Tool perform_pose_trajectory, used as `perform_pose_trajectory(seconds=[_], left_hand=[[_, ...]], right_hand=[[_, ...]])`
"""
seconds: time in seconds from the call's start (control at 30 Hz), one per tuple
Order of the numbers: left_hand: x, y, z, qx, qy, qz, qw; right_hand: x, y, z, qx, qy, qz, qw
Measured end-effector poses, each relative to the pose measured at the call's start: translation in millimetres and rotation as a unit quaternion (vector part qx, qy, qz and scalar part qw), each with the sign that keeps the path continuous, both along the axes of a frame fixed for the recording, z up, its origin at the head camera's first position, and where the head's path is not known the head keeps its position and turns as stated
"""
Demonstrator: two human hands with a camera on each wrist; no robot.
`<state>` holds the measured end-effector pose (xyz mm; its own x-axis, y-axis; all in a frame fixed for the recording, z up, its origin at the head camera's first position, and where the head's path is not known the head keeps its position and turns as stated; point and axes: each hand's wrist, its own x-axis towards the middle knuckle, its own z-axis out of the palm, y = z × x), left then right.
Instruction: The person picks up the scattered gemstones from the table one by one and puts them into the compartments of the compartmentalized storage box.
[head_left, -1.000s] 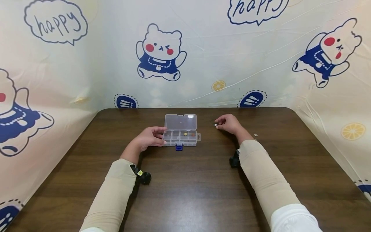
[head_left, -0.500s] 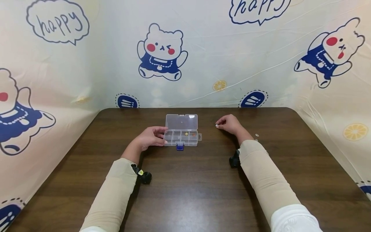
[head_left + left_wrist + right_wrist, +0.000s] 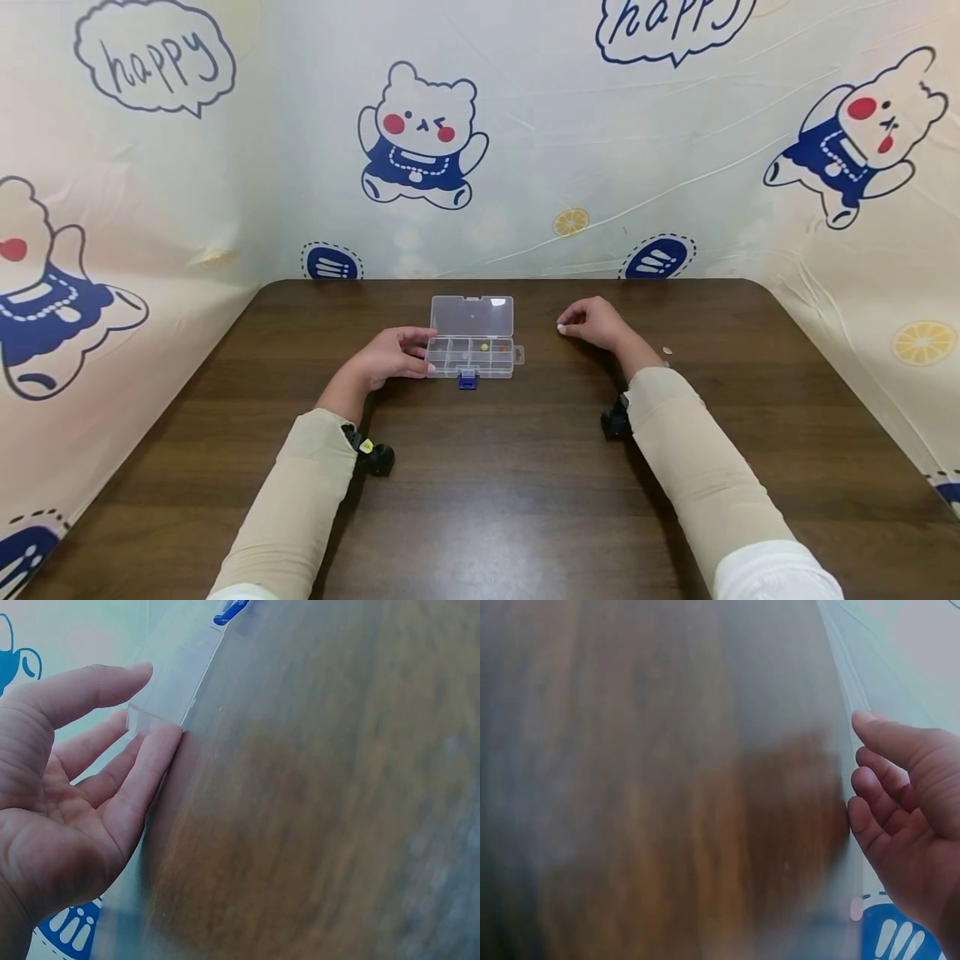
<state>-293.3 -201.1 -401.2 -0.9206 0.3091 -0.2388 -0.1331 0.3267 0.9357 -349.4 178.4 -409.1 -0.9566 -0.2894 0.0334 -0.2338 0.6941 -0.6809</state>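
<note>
A clear plastic compartment box point(image 3: 491, 364) stands near the far side of the table, its lid point(image 3: 472, 317) raised and a blue latch point(image 3: 467, 382) hanging at the front. My left hand point(image 3: 386, 357) grips its left end, thumb at the front corner and fingers farther back. Inside lie a yellow piece point(image 3: 484, 347) and an orange-red piece point(image 3: 503, 349) in separate compartments. To the right of the box, my right hand point(image 3: 594, 321) pinches a small white piece point(image 3: 561, 328) just above or on the table. Its shape is too small to tell, and the right wrist view does not show it.
On the brown table point(image 3: 480, 500), a small pale disc point(image 3: 667, 351) lies beside the right wrist, with another pale bit partly hidden by the sleeve. A patterned cloth point(image 3: 525, 125) hangs behind the table and along its sides.
The white piece sits a little lower at my right fingertips, and the right forearm has shifted slightly right. My left hand stays on the box; the whole view has drifted slightly.
</note>
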Motion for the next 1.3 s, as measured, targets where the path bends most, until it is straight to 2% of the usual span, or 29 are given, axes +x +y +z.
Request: perform_pose_trajectory(seconds=[0.6,1.03,1.3], left_hand=[[2.0,0,0.1,-0.002,0.002,-0.003,1.0000],[2.7,0,-1.5,-0.005,0.001,0.002,1.0000],[1.4,0,-2.0,-0.006,-0.003,0.001,1.0000]], right_hand=[[13.2,-3,10.3,-0.003,0.002,0.024,1.000],[23.4,-17,24.8,-0.008,0.023,0.044,0.999],[30.0,-30,34.5,-0.015,0.049,0.076,0.996]])
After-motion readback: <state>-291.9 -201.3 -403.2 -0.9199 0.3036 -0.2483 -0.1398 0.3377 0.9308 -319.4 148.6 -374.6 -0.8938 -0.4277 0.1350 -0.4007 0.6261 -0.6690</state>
